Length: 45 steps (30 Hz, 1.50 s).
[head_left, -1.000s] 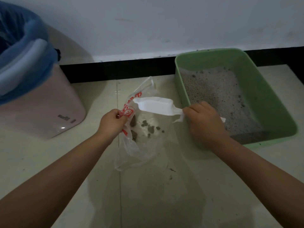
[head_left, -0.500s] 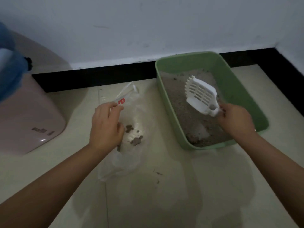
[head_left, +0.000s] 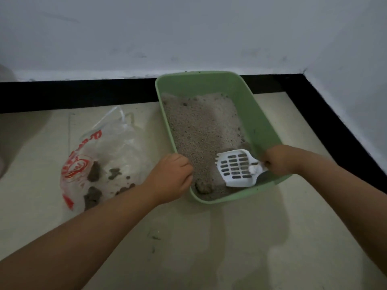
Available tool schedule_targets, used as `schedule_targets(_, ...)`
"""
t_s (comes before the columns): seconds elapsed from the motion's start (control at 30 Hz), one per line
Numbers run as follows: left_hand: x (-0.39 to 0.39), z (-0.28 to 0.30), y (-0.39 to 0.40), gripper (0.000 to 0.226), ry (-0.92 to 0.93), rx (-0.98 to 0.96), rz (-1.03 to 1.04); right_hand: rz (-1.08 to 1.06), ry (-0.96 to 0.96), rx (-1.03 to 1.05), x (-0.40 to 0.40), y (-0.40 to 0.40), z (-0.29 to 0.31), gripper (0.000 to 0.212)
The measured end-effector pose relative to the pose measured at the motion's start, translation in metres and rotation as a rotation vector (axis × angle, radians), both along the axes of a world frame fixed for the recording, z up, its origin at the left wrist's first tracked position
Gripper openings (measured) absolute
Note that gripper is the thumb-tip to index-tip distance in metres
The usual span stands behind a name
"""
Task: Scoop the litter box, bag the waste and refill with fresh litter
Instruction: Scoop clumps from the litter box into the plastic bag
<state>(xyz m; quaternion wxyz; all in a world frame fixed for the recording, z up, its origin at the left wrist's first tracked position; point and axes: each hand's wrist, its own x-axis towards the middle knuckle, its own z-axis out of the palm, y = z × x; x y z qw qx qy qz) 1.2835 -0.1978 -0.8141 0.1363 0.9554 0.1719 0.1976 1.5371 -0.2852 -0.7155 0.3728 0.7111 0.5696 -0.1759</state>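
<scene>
**Now both hands at the near end of the litter box**

Nearest the camera, two bare forearms reach in over the pale tiled floor [head_left: 240,237], which carries a few dark specks just short of the green litter box [head_left: 247,114]. The left hand [head_left: 170,178] sits at the box's near left corner, fingers curled over the rim and gripping it. The right hand [head_left: 276,162] is at the box's near right side, fingers wrapped round the handle of the white slotted scoop [head_left: 236,169]. The scoop's blade lies inside the box at its near end, tilted, with its tip towards the left wall and low over the litter [head_left: 201,126]. A brownish clump [head_left: 204,188] lies in the near left corner of the box, just below the left hand. Left of the box, touching nothing but the floor, lies a clear plastic bag [head_left: 109,151] with red print, holding several dark clumps. Grey litter covers the box's floor back to its far wall. Beyond the box run a black skirting strip [head_left: 73,95] and a white wall [head_left: 167,34].
</scene>
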Motion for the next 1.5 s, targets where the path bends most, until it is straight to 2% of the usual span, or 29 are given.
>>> schedule_targets(0.27,0.016,-0.017,0.002,0.018,-0.058,-0.088,-0.039,-0.054,0.285,0.097,0.002,0.011,-0.023,0.054)
schedule_targets(0.4,0.019,-0.023,0.001,0.020,-0.099,-0.054,-0.052,-0.024,0.410,0.200,-0.017,0.005,-0.053,0.042)
schedule_targets(0.53,0.020,-0.023,0.001,0.020,-0.125,-0.035,-0.062,-0.097,0.503,0.322,-0.016,0.000,-0.075,0.038)
schedule_targets(0.67,0.019,-0.025,0.001,0.020,-0.118,-0.051,-0.056,-0.193,0.625,0.374,-0.010,-0.002,-0.077,0.043)
schedule_targets(0.77,0.017,-0.026,0.000,0.020,-0.132,-0.054,-0.046,-0.254,0.712,0.410,-0.008,-0.001,-0.073,0.035)
schedule_targets(0.9,0.016,-0.026,0.001,0.021,-0.143,-0.046,-0.046,-0.473,0.859,0.516,0.001,0.004,-0.071,0.043)
schedule_targets(1.13,0.016,-0.029,-0.001,0.021,-0.151,-0.040,-0.021,-0.745,0.905,0.822,0.015,0.000,-0.066,0.028)
schedule_targets(1.27,0.017,-0.029,-0.001,0.020,-0.155,-0.017,-0.005,-0.840,0.827,0.989,0.013,-0.001,-0.053,0.018)
schedule_targets(1.37,0.017,-0.028,-0.001,0.020,-0.145,0.014,0.006,-0.883,0.788,1.015,-0.003,0.001,-0.046,0.026)
schedule_targets(1.43,0.017,-0.026,-0.001,0.020,-0.122,0.056,0.012,-0.974,0.871,1.028,-0.014,-0.002,-0.042,0.025)
schedule_targets(1.5,0.017,-0.024,0.000,0.021,-0.103,0.096,0.016,-0.988,0.860,1.013,-0.021,-0.006,-0.038,0.025)
